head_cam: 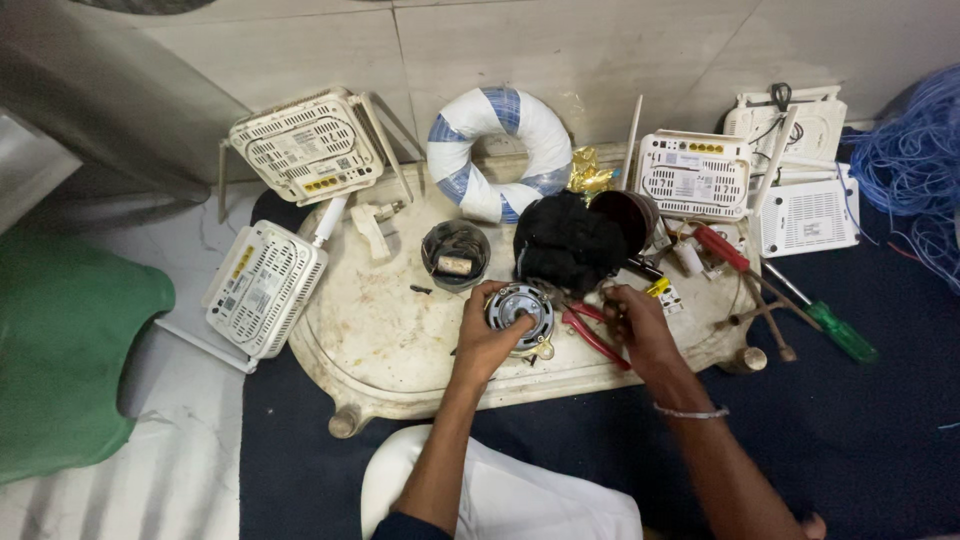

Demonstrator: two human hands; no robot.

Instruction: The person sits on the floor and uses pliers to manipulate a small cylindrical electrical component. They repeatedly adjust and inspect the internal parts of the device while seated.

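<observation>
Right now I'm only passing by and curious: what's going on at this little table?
A person sits over a low white table strewn with parts. The left hand presses down on a round metal motor-like part near the table's front edge. The right hand rests just beside red-handled pliers; whether it grips them is unclear. White routers, a tape roll and a green-handled screwdriver lie around.

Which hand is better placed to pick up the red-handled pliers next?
Right, probably. The right hand lies at the red-handled pliers, fingers by the handles. The left hand is occupied, gripping the round metal motor part on the tray.
</observation>
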